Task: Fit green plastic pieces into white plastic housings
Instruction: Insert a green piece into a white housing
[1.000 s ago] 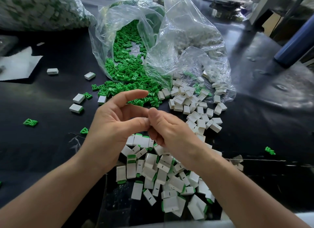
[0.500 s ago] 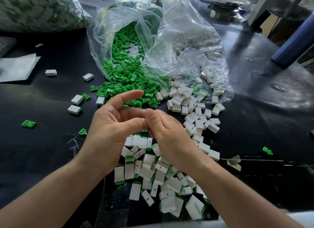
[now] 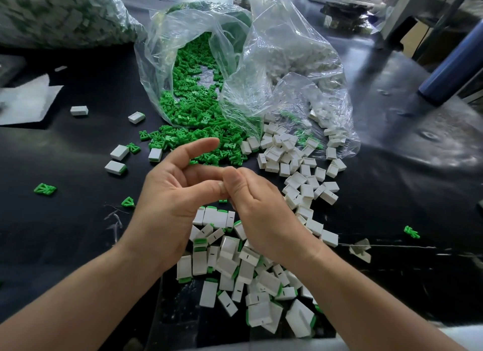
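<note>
We logged a black table (image 3: pixel 65 233) bearing a clear bag (image 3: pixel 156 63) that spilled green pieces (image 3: pixel 193 120), with white housings (image 3: pixel 295 165) just to their right. Fitted housings (image 3: pixel 227 261), several marked with a short black dash, lay under the wrists. Left hand (image 3: pixel 167 201) and right hand (image 3: pixel 258 206) met at the fingertips, the right's fingers curled. We could not tell what they pinched.

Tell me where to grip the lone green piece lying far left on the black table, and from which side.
Come straight down from above and pinch the lone green piece across its two outer edges. It lies flat on the black table with nothing touching it, so both edges look free for fingertips.
</note>
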### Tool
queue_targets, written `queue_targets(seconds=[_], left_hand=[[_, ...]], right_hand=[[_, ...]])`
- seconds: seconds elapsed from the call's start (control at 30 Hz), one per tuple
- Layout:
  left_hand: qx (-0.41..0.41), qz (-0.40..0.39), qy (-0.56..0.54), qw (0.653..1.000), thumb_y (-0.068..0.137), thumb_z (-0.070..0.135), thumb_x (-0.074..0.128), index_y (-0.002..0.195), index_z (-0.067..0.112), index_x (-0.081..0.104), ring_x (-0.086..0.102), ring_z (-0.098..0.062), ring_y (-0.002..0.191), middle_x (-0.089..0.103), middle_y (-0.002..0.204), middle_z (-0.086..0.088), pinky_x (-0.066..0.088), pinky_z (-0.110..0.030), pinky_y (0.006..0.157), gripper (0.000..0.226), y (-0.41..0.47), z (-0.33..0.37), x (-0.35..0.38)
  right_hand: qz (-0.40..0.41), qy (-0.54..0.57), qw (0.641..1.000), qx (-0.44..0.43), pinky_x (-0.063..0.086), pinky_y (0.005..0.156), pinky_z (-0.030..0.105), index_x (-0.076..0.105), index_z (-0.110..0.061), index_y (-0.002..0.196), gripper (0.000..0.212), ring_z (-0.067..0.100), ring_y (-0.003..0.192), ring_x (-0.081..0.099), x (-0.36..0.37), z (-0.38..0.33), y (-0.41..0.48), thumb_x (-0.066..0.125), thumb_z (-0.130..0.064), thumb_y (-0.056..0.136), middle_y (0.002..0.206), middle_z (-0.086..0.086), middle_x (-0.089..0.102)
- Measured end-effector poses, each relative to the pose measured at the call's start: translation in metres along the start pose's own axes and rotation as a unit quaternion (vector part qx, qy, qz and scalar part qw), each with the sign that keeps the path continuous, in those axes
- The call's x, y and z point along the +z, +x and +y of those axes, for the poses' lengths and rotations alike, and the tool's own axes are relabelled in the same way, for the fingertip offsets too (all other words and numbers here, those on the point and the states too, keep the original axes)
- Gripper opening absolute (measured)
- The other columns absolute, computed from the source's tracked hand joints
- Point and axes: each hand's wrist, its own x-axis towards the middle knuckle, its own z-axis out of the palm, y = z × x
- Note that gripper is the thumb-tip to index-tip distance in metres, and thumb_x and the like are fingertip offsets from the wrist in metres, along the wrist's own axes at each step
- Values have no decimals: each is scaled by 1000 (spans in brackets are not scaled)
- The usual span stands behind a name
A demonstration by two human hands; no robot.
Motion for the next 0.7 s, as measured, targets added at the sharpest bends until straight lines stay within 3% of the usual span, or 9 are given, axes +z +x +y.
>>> queue_targets(seconds=[0.7], left_hand=[[-3,12,-10,1000,58,0,63,105,13,56,69,-15,65,72,68,-5,53,-20,60,50,-1,0,3]], right_hand=[[10,-19,1000,-1,44,87,48,57,-8,105,50,24,98,55,2,2,1,24,-45,95,101,7,61]])
